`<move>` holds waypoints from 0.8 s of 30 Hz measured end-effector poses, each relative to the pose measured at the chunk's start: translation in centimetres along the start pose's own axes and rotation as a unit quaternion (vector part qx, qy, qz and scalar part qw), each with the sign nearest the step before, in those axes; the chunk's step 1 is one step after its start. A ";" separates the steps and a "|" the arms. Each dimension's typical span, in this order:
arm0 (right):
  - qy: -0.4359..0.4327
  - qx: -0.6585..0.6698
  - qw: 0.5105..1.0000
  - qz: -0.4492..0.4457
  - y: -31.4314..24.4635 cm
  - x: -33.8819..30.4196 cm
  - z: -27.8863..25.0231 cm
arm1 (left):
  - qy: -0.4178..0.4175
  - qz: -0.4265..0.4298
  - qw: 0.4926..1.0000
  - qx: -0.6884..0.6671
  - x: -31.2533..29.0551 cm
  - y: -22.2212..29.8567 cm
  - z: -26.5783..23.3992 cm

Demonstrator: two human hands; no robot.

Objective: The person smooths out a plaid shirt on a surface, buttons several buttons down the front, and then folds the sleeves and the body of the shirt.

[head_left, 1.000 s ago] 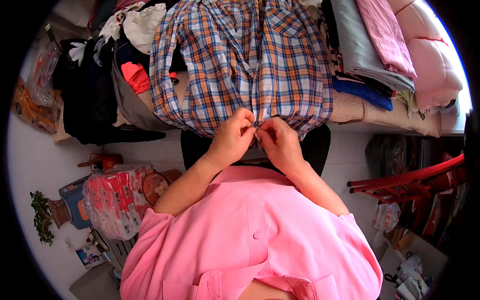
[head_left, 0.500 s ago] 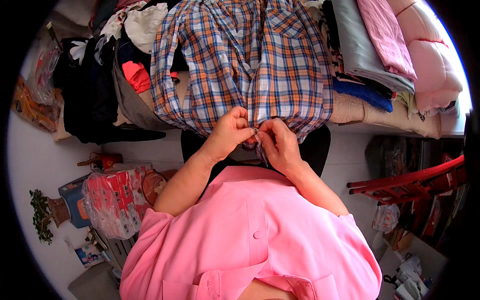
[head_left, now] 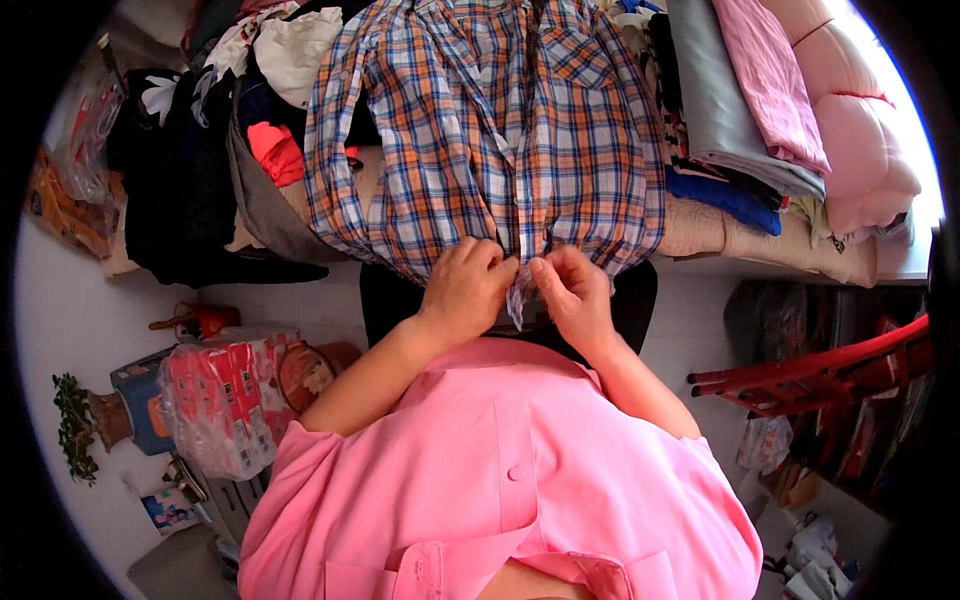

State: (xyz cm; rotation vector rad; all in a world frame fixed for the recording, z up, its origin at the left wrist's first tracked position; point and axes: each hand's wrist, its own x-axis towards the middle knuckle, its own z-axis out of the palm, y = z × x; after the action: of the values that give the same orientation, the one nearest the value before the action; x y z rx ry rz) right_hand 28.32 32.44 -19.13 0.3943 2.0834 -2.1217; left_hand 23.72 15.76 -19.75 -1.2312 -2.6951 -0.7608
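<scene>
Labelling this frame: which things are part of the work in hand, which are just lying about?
In hand:
plaid shirt, lower front edges pinched together
left hand
right hand

Lying about:
folded pink and grey bedding
dark clothes pile
wrapped red pack
red chair

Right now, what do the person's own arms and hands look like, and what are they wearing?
Both forearms are bare below short sleeves. The shirt is plain bright pink with a buttoned front and a collar. The left hand and right hand are bare: no gloves, watch or rings visible.
</scene>
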 end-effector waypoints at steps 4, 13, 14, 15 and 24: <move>0.055 -0.207 0.937 -0.275 -1.8 3.0 -0.1 | 0.007 0.047 0.996 0.069 0.1 0.5 1.2; 0.109 -0.348 0.907 -0.212 -0.8 6.5 -1.2 | 0.153 0.014 0.988 -0.013 3.3 -1.3 0.6; 0.112 -0.327 0.917 -0.199 -0.9 6.5 -1.3 | 0.162 0.022 0.986 -0.016 4.1 -1.8 0.7; 0.104 -0.330 0.917 -0.197 -1.0 6.4 -1.5 | 0.149 -0.025 0.988 -0.027 4.9 -2.2 0.8; -0.030 -0.090 0.995 -0.028 -2.4 6.4 -2.9 | 0.053 -0.164 0.981 -0.087 7.4 -2.5 0.6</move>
State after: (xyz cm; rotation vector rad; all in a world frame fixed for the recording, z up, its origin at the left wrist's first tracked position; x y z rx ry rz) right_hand 21.79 35.95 -18.63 0.2491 2.2526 -1.9280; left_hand 17.05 19.72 -19.23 -0.7495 -2.8262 -1.0883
